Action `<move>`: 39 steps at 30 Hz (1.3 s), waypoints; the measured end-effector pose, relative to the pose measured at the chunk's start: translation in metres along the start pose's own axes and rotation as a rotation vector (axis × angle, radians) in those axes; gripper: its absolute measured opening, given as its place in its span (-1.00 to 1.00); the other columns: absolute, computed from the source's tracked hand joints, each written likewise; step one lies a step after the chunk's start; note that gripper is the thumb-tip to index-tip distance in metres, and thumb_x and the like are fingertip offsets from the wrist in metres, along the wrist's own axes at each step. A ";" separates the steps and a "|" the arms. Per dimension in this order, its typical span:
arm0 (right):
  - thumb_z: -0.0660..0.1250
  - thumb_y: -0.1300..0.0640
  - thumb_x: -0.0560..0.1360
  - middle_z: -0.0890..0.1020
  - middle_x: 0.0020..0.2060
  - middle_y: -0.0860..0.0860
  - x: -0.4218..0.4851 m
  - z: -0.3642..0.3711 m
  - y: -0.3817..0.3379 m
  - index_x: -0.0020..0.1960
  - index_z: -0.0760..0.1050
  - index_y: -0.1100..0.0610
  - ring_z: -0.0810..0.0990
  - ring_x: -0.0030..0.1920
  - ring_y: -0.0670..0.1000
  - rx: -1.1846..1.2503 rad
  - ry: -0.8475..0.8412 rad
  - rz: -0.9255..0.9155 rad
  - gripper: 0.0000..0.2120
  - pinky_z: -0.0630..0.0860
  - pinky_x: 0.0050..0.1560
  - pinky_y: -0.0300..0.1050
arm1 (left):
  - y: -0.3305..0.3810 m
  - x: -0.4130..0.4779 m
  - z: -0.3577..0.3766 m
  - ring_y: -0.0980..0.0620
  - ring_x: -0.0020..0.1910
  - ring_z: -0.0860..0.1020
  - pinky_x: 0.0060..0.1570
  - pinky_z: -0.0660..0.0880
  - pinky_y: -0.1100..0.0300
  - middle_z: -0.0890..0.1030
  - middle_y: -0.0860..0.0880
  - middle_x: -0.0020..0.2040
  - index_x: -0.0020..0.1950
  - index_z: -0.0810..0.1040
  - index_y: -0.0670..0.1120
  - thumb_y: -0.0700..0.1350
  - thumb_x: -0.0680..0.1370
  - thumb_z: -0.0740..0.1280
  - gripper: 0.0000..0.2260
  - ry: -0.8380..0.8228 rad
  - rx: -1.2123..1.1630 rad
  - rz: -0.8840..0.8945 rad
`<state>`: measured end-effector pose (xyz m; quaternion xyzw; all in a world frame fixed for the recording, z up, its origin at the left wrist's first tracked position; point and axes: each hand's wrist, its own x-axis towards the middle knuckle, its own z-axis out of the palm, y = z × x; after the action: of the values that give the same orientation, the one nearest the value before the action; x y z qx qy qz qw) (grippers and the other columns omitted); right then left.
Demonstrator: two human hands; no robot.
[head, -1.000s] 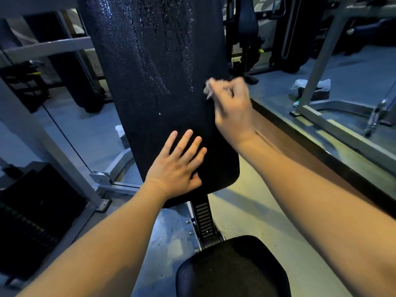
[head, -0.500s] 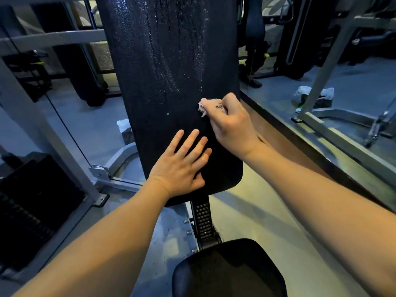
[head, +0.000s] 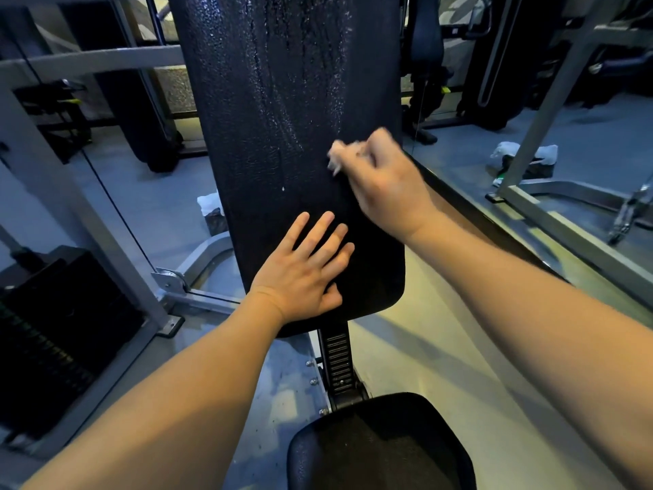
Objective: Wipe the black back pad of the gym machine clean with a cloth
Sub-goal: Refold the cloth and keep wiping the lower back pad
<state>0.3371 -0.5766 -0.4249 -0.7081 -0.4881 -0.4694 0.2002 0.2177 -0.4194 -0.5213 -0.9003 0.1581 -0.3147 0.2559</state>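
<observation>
The tall black back pad [head: 282, 100] stands upright in the middle of the head view, its upper part glistening with wet streaks and droplets. My right hand [head: 385, 182] is closed around a small crumpled white cloth [head: 337, 155] and presses it against the pad's right side at mid height. My left hand [head: 304, 274] lies flat on the pad's lower part, fingers spread, holding nothing. A tiny white speck [head: 283, 188] sits on the pad between the two hands.
A black seat cushion [head: 381, 450] is below the pad on a ribbed post [head: 337, 358]. A weight stack [head: 53, 334] and grey frame bars [head: 88, 213] stand at left. A grey frame [head: 572, 231] and a white rag pile [head: 526, 155] are at right.
My right hand with the cloth slid left across the pad, then back a little to the right and is blurred in motion. The left hand has stayed flat in place.
</observation>
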 end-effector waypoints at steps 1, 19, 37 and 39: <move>0.22 0.22 0.69 0.53 -0.07 0.23 0.012 0.000 0.008 0.28 0.59 0.28 0.56 -0.13 0.15 -0.010 0.053 0.076 -0.74 0.57 -0.10 0.03 | -0.001 0.000 0.000 -0.28 0.59 0.13 0.56 -0.03 -0.28 0.35 -0.18 0.54 0.51 0.42 -0.06 0.18 0.53 0.23 -0.40 -0.003 -0.002 -0.002; 0.30 0.15 0.64 0.44 0.00 0.19 0.007 -0.017 -0.046 0.21 0.51 0.21 0.52 -0.20 0.22 0.122 -0.150 0.247 -0.81 0.55 -0.24 0.17 | -0.028 -0.024 -0.062 -0.15 0.52 0.28 0.57 0.02 -0.17 0.46 -0.10 0.41 0.36 0.52 -0.06 0.11 0.45 0.26 -0.49 -0.197 -0.173 -0.013; 0.14 0.08 0.69 0.42 -0.05 0.13 0.006 0.006 -0.079 0.09 0.47 0.09 0.57 -0.04 0.19 0.110 -0.254 -0.066 -0.84 0.57 -0.22 0.10 | -0.116 -0.029 -0.085 -0.08 0.64 -0.16 0.58 -0.02 -0.10 -0.37 -0.03 0.62 0.63 -0.31 -0.09 0.26 0.49 0.42 0.08 -0.330 -0.230 -0.572; 0.14 0.06 0.69 0.41 -0.06 0.15 0.036 0.007 -0.068 0.05 0.50 0.13 0.55 -0.09 0.19 0.073 -0.123 0.041 -0.79 0.57 -0.21 0.13 | -0.114 -0.026 -0.086 -0.08 0.64 -0.15 0.58 0.01 -0.08 -0.38 -0.04 0.62 0.63 -0.31 -0.10 0.22 0.49 0.44 0.08 -0.334 -0.235 -0.588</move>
<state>0.2836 -0.5227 -0.4088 -0.7377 -0.5016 -0.4026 0.2051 0.1569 -0.3459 -0.4124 -0.9695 -0.1167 -0.2032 0.0711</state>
